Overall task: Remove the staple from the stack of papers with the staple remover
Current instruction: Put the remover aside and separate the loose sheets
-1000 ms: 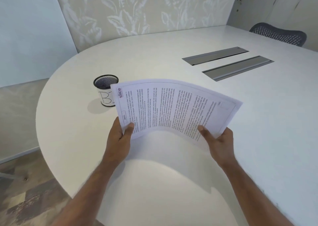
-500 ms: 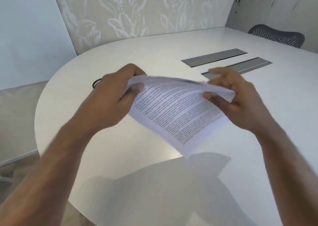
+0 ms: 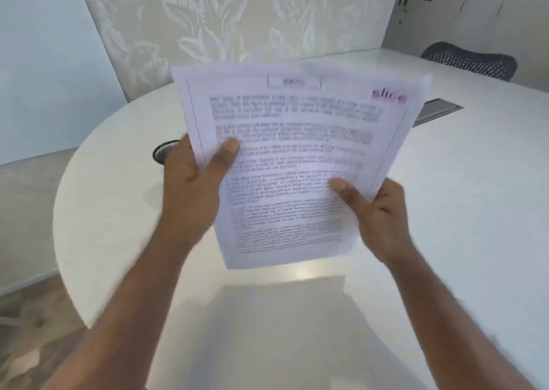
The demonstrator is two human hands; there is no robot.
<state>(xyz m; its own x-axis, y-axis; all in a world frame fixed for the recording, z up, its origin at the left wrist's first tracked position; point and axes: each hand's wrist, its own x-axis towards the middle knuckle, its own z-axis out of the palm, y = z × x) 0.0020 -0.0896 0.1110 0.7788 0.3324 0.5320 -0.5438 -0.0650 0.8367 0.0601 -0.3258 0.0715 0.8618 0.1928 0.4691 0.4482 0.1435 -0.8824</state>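
— Both of your hands are closed on the stack of papers (image 3: 297,157). Your left hand (image 3: 190,187) pinches its left edge about halfway up, thumb on the printed face. Your right hand (image 3: 377,214) pinches the lower right edge the same way. Two edge grips leave the printed face upright and open to you, so I'd judge you are searching it for the staple.

— Can you see it?

— No. The page is blurred, and I can't pick out a staple at either top corner, where one would most likely sit. The purple logo (image 3: 389,95) is at the top right, well above your right hand.

— And the staple remover?

— Not in view. Below your hands lies the white table (image 3: 118,211), with the stack's shadow on it. The stack hangs above it, touching only your hands. Just behind your left hand a black mesh cup (image 3: 165,151) peeks out, mostly hidden, and I can't tell its contents. Beyond your right hand a grey cable slot (image 3: 436,110) is set in the tabletop. Farther off stands a dark mesh chair (image 3: 472,62), and a leaf-patterned wall panel (image 3: 237,18) rises behind the top of the stack.

— Next?

— You'll need one hand free for the tool, so I'd lay the stack down first.
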